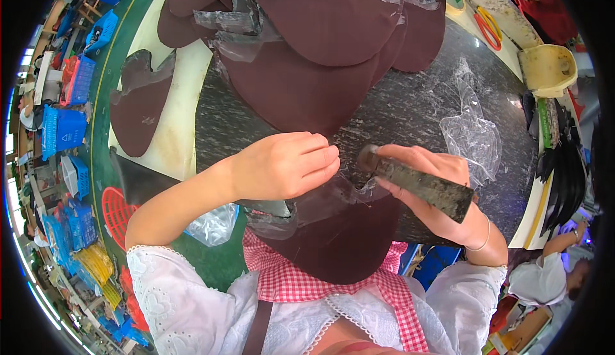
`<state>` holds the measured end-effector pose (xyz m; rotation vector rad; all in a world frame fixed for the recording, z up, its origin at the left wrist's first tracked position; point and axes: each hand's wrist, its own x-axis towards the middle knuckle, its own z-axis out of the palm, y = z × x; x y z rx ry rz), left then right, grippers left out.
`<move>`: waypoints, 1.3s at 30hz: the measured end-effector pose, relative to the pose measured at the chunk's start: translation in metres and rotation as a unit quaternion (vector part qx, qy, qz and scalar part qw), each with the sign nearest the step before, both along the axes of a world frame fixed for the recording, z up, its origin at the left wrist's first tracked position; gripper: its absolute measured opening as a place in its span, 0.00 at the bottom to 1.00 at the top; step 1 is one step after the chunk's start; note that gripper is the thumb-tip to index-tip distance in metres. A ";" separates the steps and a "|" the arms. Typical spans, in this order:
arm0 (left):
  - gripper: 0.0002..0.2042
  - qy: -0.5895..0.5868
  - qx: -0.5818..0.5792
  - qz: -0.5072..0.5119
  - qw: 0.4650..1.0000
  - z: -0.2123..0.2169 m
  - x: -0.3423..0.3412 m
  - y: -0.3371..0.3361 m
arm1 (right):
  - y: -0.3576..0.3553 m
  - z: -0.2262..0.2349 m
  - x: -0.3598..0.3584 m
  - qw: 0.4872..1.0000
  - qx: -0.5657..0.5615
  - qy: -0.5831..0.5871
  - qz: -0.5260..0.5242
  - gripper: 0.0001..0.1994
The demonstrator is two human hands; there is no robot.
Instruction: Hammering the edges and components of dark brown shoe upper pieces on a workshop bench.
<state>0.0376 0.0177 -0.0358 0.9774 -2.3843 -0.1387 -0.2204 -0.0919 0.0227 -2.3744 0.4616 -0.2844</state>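
Observation:
A dark brown curved sheet piece (339, 240) lies at the table's near edge, reaching over my lap. A greyish, shiny strip runs along its notched far edge. My left hand (288, 165) is closed over that edge on the left, its fingers curled down; what they pinch is hidden. My right hand (426, 169) grips a hammer with a worn, long metal head (419, 184). Its round face is above the piece's notch, a little right of my left fingertips. My fingers hide the hammer's handle.
Several brown pieces (301, 89) overlap ahead on the dark speckled table (410, 115). One brown piece (144, 108) lies far left. Crumpled clear film (473, 140), a cream container (548, 70) and black strips (560, 179) are at right. A red basket (116, 213) stands left.

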 end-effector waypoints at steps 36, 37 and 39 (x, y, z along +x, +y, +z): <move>0.10 0.028 0.058 0.046 0.997 -0.004 -0.004 -0.010 | 0.008 -0.013 0.005 0.998 -0.001 0.035 0.050 0.25; 0.12 0.053 0.051 0.019 0.997 -0.005 0.001 -0.010 | 0.010 -0.013 0.004 0.998 -0.018 0.033 0.048 0.26; 0.13 0.079 0.043 -0.010 0.996 -0.004 0.009 -0.011 | 0.010 -0.010 0.005 0.998 -0.016 0.030 0.047 0.26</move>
